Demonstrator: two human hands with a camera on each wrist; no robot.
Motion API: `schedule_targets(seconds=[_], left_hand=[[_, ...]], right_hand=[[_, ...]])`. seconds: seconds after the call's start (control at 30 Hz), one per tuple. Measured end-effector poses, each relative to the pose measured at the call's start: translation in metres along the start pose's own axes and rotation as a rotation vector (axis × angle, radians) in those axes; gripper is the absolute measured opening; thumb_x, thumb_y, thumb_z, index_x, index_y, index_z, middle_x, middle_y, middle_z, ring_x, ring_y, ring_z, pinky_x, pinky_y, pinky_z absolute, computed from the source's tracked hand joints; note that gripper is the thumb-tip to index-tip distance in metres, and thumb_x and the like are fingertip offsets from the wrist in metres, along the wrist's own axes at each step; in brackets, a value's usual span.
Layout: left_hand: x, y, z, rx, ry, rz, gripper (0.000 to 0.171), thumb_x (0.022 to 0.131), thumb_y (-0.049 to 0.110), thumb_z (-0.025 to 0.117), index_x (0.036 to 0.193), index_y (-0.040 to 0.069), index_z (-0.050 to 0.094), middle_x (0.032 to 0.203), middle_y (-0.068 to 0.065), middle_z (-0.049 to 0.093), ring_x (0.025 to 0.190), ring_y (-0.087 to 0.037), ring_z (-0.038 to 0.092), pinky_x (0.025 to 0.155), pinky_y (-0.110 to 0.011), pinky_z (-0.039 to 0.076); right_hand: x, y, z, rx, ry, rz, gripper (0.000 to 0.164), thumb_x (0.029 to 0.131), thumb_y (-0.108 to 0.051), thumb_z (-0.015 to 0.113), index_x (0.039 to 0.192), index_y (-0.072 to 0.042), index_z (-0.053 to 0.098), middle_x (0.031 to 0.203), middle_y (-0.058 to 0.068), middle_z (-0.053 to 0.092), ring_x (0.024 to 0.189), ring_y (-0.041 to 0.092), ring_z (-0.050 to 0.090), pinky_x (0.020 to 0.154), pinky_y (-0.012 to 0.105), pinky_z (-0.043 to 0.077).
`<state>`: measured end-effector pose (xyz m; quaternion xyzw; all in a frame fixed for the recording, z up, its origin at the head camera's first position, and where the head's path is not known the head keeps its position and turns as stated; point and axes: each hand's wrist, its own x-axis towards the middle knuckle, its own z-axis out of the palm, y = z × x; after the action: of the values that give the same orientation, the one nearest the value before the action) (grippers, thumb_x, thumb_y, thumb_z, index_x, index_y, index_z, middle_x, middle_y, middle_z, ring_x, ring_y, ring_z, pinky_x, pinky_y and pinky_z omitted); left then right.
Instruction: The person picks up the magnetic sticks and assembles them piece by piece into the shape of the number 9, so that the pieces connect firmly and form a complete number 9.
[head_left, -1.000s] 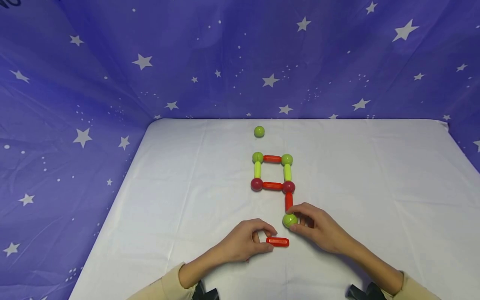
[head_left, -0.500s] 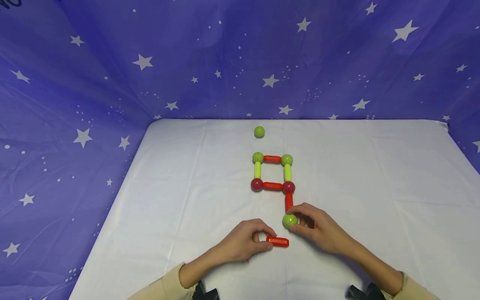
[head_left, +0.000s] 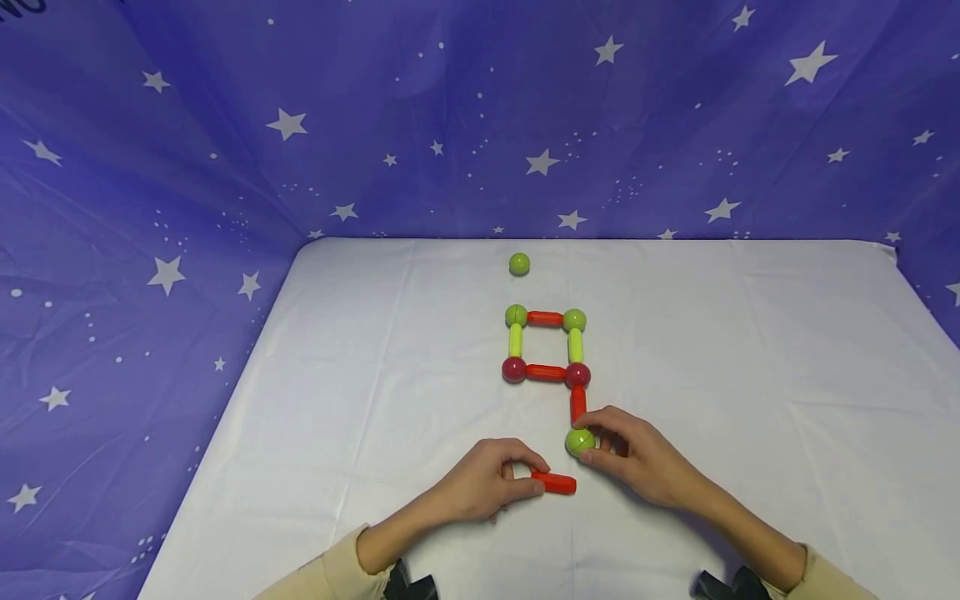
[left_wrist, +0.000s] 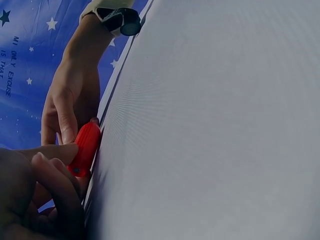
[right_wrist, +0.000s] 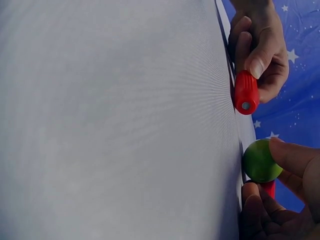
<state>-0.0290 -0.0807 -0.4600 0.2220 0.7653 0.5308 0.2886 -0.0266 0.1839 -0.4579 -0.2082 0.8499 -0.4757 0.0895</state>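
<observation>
My left hand (head_left: 491, 479) pinches one end of a loose red magnetic rod (head_left: 558, 483) between thumb and fingers, low over the white cloth. A small metal disc shows in the rod's (right_wrist: 246, 95) near end in the right wrist view. My right hand (head_left: 637, 454) holds a green ball (head_left: 580, 442) with thumb and fingers. That ball sits at the lower end of a red rod (head_left: 578, 404), which runs up to a dark red ball (head_left: 577, 375). Above lies a square of rods and balls, with a second dark red ball (head_left: 513, 369) at its lower left corner.
Two green balls form the square's top corners, joined by a red rod (head_left: 545, 318), with yellow-green rods as its sides. Farther back a single green ball (head_left: 519, 264) lies apart on the white tablecloth (head_left: 712, 350). A blue star-patterned curtain (head_left: 450, 117) hangs behind.
The red rod in my left hand has turned slightly and shifted a little to the left. My right hand stays on the green ball, and the square of rods has not moved.
</observation>
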Motion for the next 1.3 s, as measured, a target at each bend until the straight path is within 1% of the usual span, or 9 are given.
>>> schedule_targets(seconds=[0.37, 0.63, 0.8, 0.93, 1.0, 1.17, 1.3], left_hand=[[-0.002, 0.0, -0.005, -0.062, 0.011, -0.039, 0.015, 0.091, 0.016, 0.072, 0.106, 0.015, 0.073, 0.047, 0.002, 0.05, 0.032, -0.008, 0.043, 0.034, -0.021, 0.038], [-0.001, -0.002, -0.012, -0.083, 0.044, -0.068, 0.018, 0.091, 0.018, 0.073, 0.108, 0.014, 0.072, 0.047, 0.001, 0.051, 0.031, -0.009, 0.041, 0.033, -0.022, 0.037], [0.002, 0.001, -0.017, -0.066, 0.061, -0.057, 0.019, 0.091, 0.018, 0.072, 0.109, 0.013, 0.072, 0.049, 0.0, 0.051, 0.032, -0.01, 0.042, 0.034, -0.022, 0.038], [0.006, 0.002, -0.019, -0.058, 0.074, -0.07, 0.019, 0.092, 0.018, 0.072, 0.11, 0.013, 0.071, 0.049, -0.002, 0.051, 0.031, -0.011, 0.043, 0.034, -0.023, 0.038], [0.009, 0.003, -0.019, -0.056, 0.08, -0.067, 0.019, 0.092, 0.019, 0.071, 0.11, 0.014, 0.072, 0.049, -0.002, 0.05, 0.031, -0.011, 0.043, 0.034, -0.022, 0.038], [0.018, 0.009, -0.02, -0.055, 0.087, -0.025, 0.018, 0.093, 0.019, 0.071, 0.11, 0.012, 0.071, 0.048, -0.002, 0.048, 0.031, -0.013, 0.043, 0.034, -0.024, 0.038], [0.02, 0.012, -0.022, -0.044, 0.094, -0.024, 0.018, 0.092, 0.018, 0.072, 0.108, 0.011, 0.072, 0.046, -0.001, 0.046, 0.031, -0.014, 0.043, 0.035, -0.024, 0.037]], right_hand=[[0.0, 0.0, 0.0, 0.004, -0.001, -0.001, 0.028, 0.089, -0.02, 0.075, 0.115, -0.02, 0.065, 0.096, -0.007, 0.059, 0.077, 0.012, 0.054, 0.063, 0.024, 0.046], [-0.001, 0.001, 0.001, 0.003, 0.009, -0.035, 0.026, 0.09, -0.02, 0.075, 0.114, -0.02, 0.065, 0.095, -0.008, 0.059, 0.075, 0.012, 0.054, 0.061, 0.024, 0.046], [0.0, 0.001, 0.0, 0.004, -0.001, -0.008, 0.027, 0.09, -0.021, 0.074, 0.115, -0.02, 0.065, 0.095, -0.007, 0.059, 0.076, 0.012, 0.054, 0.062, 0.024, 0.046], [0.0, 0.001, 0.0, 0.008, -0.011, 0.01, 0.027, 0.091, -0.022, 0.074, 0.116, -0.02, 0.065, 0.096, -0.007, 0.059, 0.077, 0.012, 0.054, 0.063, 0.024, 0.046], [0.0, 0.001, 0.0, 0.007, -0.009, 0.011, 0.027, 0.09, -0.022, 0.074, 0.116, -0.02, 0.065, 0.096, -0.007, 0.059, 0.077, 0.013, 0.054, 0.063, 0.024, 0.046], [-0.001, 0.0, -0.001, 0.006, -0.002, 0.006, 0.026, 0.09, -0.022, 0.074, 0.115, -0.021, 0.065, 0.095, -0.008, 0.059, 0.076, 0.013, 0.054, 0.062, 0.024, 0.046], [-0.001, 0.0, 0.0, 0.013, -0.002, -0.007, 0.027, 0.09, -0.022, 0.074, 0.115, -0.021, 0.065, 0.095, -0.007, 0.059, 0.075, 0.013, 0.054, 0.061, 0.024, 0.046]])
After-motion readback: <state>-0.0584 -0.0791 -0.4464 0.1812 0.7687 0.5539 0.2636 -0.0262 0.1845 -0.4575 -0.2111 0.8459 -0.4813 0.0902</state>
